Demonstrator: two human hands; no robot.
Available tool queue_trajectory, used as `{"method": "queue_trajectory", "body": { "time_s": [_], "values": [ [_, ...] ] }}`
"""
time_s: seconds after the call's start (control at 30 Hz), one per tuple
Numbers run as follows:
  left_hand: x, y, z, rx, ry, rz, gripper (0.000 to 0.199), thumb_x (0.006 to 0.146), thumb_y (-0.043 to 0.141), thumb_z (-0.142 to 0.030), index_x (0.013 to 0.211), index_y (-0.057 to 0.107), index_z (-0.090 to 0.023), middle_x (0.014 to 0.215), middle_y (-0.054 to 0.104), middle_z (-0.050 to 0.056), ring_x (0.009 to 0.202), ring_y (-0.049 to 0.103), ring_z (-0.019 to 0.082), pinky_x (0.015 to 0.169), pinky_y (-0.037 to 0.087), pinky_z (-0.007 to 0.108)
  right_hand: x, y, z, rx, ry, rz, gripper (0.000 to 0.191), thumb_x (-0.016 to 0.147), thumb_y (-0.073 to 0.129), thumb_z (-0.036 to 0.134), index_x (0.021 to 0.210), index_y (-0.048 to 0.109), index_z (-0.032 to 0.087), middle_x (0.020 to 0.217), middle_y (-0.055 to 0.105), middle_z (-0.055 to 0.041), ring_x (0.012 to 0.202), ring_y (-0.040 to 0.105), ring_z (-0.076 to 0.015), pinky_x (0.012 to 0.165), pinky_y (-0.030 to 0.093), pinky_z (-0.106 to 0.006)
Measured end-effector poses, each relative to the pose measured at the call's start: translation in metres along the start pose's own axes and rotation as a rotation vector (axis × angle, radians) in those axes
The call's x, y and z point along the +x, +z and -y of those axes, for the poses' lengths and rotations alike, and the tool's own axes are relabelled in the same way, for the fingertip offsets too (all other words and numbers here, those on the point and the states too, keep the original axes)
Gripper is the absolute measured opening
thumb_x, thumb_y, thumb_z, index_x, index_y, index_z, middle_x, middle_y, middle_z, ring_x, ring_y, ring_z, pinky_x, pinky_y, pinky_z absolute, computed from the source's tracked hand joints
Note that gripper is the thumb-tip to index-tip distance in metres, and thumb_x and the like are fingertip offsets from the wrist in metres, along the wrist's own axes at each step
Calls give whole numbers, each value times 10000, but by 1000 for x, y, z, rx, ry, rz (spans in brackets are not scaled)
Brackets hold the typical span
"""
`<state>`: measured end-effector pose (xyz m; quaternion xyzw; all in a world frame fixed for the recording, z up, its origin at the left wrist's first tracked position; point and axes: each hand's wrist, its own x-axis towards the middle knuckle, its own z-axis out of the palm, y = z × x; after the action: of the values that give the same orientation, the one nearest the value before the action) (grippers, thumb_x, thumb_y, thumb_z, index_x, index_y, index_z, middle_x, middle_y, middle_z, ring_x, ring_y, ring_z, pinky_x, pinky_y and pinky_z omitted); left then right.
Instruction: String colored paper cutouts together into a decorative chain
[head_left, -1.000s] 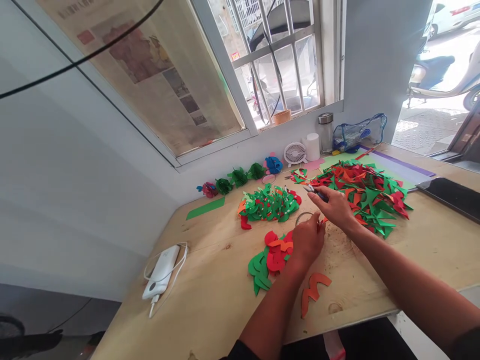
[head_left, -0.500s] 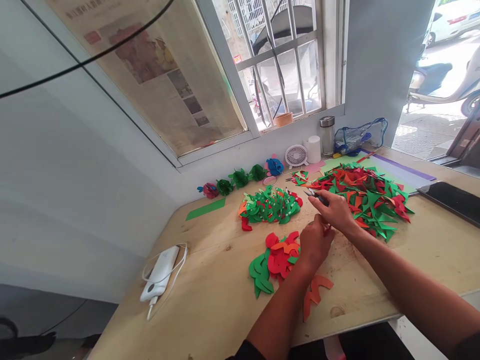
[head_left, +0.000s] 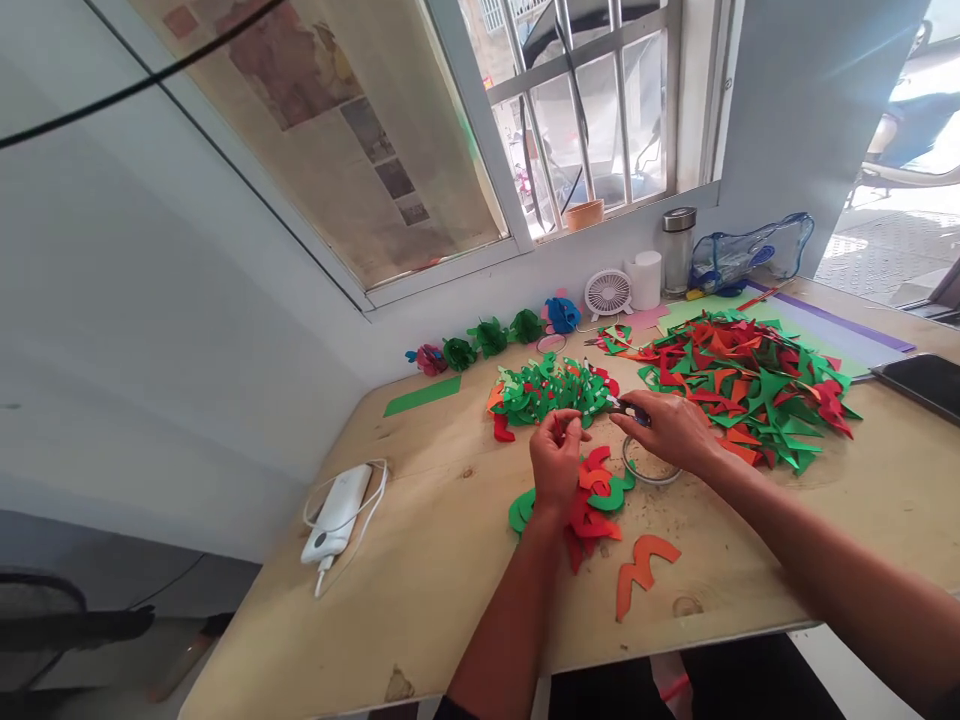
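Note:
My left hand [head_left: 556, 458] is closed in a pinch at the near edge of a heap of green and red cut paper pieces [head_left: 551, 388]. A sliver of red paper [head_left: 559, 426] shows between its fingers. My right hand [head_left: 671, 430] grips dark-handled scissors [head_left: 636, 412], blades pointing left toward that heap; its fingers partly hide them. Below the hands lie red, orange and green curved paper shapes [head_left: 592, 510]. A wavy orange paper piece [head_left: 645, 568] rests nearer the desk edge. A thin ring, like a tape roll [head_left: 651, 470], lies under my right hand.
Red and green paper scraps [head_left: 757, 385] form a large pile at right. Along the wall stand paper flowers [head_left: 491, 337], a small fan [head_left: 607, 293], a glass bottle [head_left: 678, 255] and a clear pouch [head_left: 750, 255]. A power bank [head_left: 337, 512] lies left, a phone [head_left: 926, 385] right.
My left hand has moved up and left to the green-and-red heap, away from my right hand. The ring below my right hand is now uncovered. The view has shifted slightly.

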<state>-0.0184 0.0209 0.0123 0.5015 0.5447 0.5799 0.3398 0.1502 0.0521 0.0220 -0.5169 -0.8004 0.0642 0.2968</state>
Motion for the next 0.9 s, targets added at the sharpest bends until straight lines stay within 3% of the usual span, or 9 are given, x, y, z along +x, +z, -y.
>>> {"method": "queue_trajectory", "body": {
  "time_s": [0.07,0.17,0.43,0.67,0.9],
  "values": [
    [4,-6,4,8,17,-41,170,773,540,-287,851,617,-156,682,624,16,631,596,122,594,451,222,-1,3,1,-44,-49,48,353,849,445,492,965,633,217,806,681,-46,669,602,-173,522,299,-240],
    [7,-12,10,53,42,-14,172,773,541,-272,857,645,-164,772,650,34,676,590,124,579,441,211,-2,5,3,-85,-102,110,340,857,437,482,948,625,213,794,682,-43,679,600,-173,519,283,-239],
    [8,-16,9,92,31,130,222,781,549,-297,898,678,-159,744,655,23,502,483,79,467,365,196,-4,3,9,-144,-220,170,299,856,461,449,980,618,227,797,688,-36,667,599,-162,497,208,-245],
    [5,-12,13,176,114,206,182,780,559,-252,878,685,-165,820,687,60,767,627,166,672,480,253,-4,5,9,-160,-257,222,273,864,455,432,927,604,212,813,683,-32,664,595,-159,505,200,-251],
    [3,-11,14,202,110,199,161,772,572,-257,859,685,-181,780,679,37,782,627,164,692,477,251,-5,5,10,-161,-248,257,299,878,422,444,933,599,210,831,677,-41,683,591,-160,510,194,-252]
  ]
}}
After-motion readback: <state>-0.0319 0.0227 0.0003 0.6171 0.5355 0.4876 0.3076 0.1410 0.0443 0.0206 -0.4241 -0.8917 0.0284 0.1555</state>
